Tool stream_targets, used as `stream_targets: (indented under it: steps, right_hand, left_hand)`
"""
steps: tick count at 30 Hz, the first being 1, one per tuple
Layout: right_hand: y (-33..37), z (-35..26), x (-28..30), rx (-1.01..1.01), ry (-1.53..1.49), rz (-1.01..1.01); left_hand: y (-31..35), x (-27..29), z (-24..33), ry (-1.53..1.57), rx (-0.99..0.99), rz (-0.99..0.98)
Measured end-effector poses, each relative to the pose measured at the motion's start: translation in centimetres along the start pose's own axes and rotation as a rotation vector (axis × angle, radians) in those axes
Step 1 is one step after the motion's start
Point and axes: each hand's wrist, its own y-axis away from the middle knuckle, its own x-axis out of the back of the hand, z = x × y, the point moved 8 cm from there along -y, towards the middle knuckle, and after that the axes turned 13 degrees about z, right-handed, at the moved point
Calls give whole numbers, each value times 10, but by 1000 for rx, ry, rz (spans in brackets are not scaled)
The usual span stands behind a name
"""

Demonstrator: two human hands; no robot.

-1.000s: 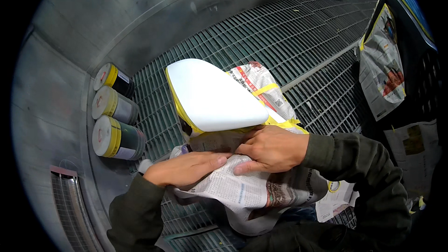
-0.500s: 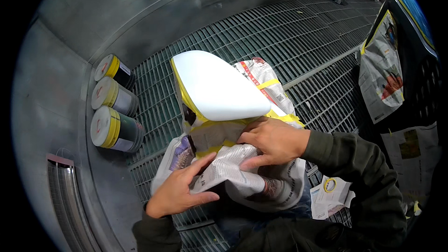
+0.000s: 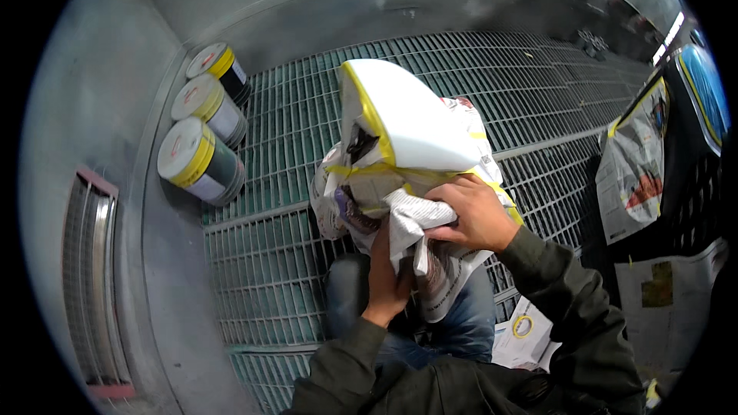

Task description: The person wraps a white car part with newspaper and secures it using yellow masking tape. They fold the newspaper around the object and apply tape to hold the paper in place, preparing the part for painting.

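A smooth white curved part (image 3: 419, 115) stands in front of me, its edges lined with yellow masking tape (image 3: 375, 127). Newspaper (image 3: 410, 214) hangs in folds from its lower side, over my knees. My right hand (image 3: 480, 214) is closed on the bunched newspaper just below the white part, thumb pressed on the paper. Lower and to the left, my left hand (image 3: 387, 280) grips the same sheet from beside and beneath. Some of its fingers are hidden by the folds.
Three lidded buckets (image 3: 201, 161) line the left wall, by a vent (image 3: 96, 284). The floor is metal grating (image 3: 269, 261). At right stands a dark part masked with newspaper (image 3: 632, 177). A yellow tape roll (image 3: 523, 327) lies on paper near my right elbow.
My left hand has moved right and in under the newspaper, closing from spread fingers. The paper is now gathered into tighter folds. The view has shifted, and the white part appears turned.
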Motion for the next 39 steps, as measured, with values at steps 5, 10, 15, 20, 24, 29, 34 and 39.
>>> stream_targets:
  steps: [5,10,15,20,24,29,34,39]
  right_hand:
    - [46,-25,19,33,251,517]
    - [112,-36,-41,11,56,527]
    - [114,-18,-80,-313,-18,418]
    - [113,-11,-85,-318,29,303]
    - [120,-15,-87,-269,62,286]
    - [127,-18,-96,-309,-27,255]
    - [126,-15,-120,-262,-90,252]
    - [144,1,-125,-237,-53,278]
  left_hand:
    - [7,-28,4,-137,-44,140]
    - [24,-29,7,-486,-54,178]
    - [19,-22,10,-313,-135,97]
    - [21,-9,22,229,131,-1]
    - [7,-11,22,-118,50,224]
    - [-5,1,-38,152,310,136]
    - [-17,6,-57,-43,341,114]
    - [-23,1,-57,-311,269,221]
